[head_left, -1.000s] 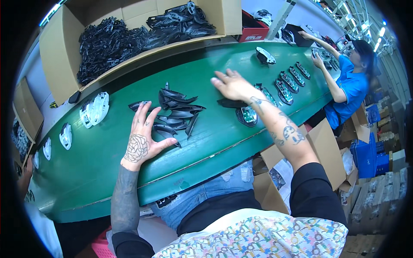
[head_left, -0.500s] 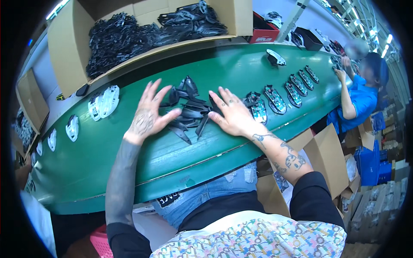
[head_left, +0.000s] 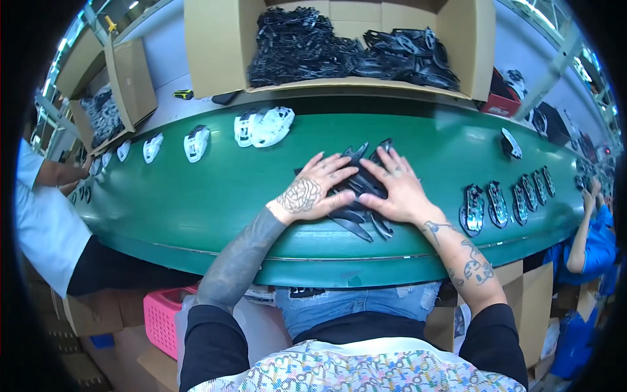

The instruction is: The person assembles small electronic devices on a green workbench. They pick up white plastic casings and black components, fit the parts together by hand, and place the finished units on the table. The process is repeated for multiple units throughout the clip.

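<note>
My left hand (head_left: pixel 317 188) lies palm down with its fingers spread over the left side of a loose pile of thin, pointed black plastic pieces (head_left: pixel 353 227) on the green work surface (head_left: pixel 215 202). From the other side my right hand (head_left: pixel 400 188) covers the pile's right part, fingers also stretched out. The two thumbs nearly meet over the middle of the pile. Some pointed tips stick out beyond the fingers at the far side, and a few pieces show below the thumbs. The pieces under both palms are hidden.
Behind the surface stands a cardboard box (head_left: pixel 219 46) heaped with black parts (head_left: pixel 294 49). White shells (head_left: pixel 197 144) sit at left, green circuit boards in black shells (head_left: pixel 498 204) at right. People work at both ends. A pink basket (head_left: pixel 163 323) is below the near edge.
The view has turned left, bringing a person at the left into sight. My hands have moved together over the black pieces, which now lie in a tighter heap.
</note>
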{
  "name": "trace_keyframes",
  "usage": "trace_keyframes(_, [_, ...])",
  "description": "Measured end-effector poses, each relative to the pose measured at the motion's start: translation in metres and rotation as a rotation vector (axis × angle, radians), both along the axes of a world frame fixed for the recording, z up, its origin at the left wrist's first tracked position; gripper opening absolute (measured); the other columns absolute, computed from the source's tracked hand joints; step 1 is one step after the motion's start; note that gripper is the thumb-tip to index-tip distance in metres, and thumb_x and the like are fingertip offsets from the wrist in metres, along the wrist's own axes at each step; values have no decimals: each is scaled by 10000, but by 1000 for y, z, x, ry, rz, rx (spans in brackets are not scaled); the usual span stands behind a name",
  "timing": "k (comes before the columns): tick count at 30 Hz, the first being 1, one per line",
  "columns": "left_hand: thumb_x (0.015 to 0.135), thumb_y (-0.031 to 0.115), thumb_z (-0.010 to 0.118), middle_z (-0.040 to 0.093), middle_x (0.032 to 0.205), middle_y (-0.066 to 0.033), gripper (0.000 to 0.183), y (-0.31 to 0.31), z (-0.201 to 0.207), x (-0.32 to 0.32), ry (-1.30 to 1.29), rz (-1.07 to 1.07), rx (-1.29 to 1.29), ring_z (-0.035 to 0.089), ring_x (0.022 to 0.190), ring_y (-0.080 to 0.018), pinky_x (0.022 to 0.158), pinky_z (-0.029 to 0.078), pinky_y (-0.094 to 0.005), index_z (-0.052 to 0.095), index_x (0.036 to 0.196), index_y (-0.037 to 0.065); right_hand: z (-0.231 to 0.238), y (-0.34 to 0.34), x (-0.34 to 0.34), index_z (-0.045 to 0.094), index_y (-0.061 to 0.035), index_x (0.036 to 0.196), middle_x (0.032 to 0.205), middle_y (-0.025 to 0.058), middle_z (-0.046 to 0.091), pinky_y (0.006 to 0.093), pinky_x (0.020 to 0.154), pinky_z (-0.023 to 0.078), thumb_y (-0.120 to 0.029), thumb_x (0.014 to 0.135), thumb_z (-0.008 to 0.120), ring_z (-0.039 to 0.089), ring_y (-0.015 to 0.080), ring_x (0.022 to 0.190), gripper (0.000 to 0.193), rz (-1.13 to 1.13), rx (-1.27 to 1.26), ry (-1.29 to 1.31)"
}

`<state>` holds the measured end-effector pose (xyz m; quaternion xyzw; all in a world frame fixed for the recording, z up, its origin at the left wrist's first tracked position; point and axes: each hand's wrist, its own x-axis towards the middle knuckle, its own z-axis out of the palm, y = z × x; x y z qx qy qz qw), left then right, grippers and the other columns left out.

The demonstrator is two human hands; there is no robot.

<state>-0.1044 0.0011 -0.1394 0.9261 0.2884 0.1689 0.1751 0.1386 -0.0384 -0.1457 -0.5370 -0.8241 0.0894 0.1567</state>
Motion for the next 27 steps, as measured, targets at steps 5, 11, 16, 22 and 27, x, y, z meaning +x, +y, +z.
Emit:
trace_keyframes(5, [877, 341, 640, 506, 1319, -198, 478, -5, 5, -41, -156, 219, 87, 497, 1222, -361, 1062, 365, -467, 553, 1236, 39, 2, 8, -39, 499, -218, 1386, 1492, 243, 323, 503, 1157, 194, -658, 829, 551, 233, 427, 1411, 712, 111, -38, 93])
trace_keyframes(11, [782, 370, 740, 512, 1310, -198, 557, 73, -3, -79, -44, 638, 449, 544, 1150, -377, 943, 468, -424, 574, 1185, 22, -1, 16, -71, 516, -158, 1364, 1468, 247, 362, 498, 1152, 212, -633, 855, 543, 269, 431, 1394, 697, 333, -78, 196])
trace_keyframes(16, [788, 422, 709, 625, 1165, -195, 546, 98, -9, -100, 158, 729, 289, 624, 1038, -344, 883, 496, -419, 616, 1155, 29, -1, 11, -70, 514, -141, 1358, 1444, 244, 396, 484, 1134, 264, -581, 866, 579, 297, 423, 1383, 663, 408, -63, 292])
trace_keyframes(22, [881, 320, 660, 669, 1083, -97, 530, 73, -5, -134, -669, 696, -487, 659, 954, -220, 737, 552, -376, 524, 1322, 60, 8, 17, -48, 548, -96, 1306, 1400, 195, 463, 452, 1090, 346, -382, 931, 570, 401, 371, 1325, 472, 320, -112, 262])
trace_keyframes(27, [944, 256, 599, 592, 1229, -96, 489, 25, 10, -98, -1431, 411, -1138, 635, 1012, -207, 747, 586, -320, 445, 1369, 66, 34, 14, -13, 624, -73, 1194, 1224, 156, 582, 404, 990, 439, -212, 871, 632, 537, 327, 1157, 351, 308, -161, 187])
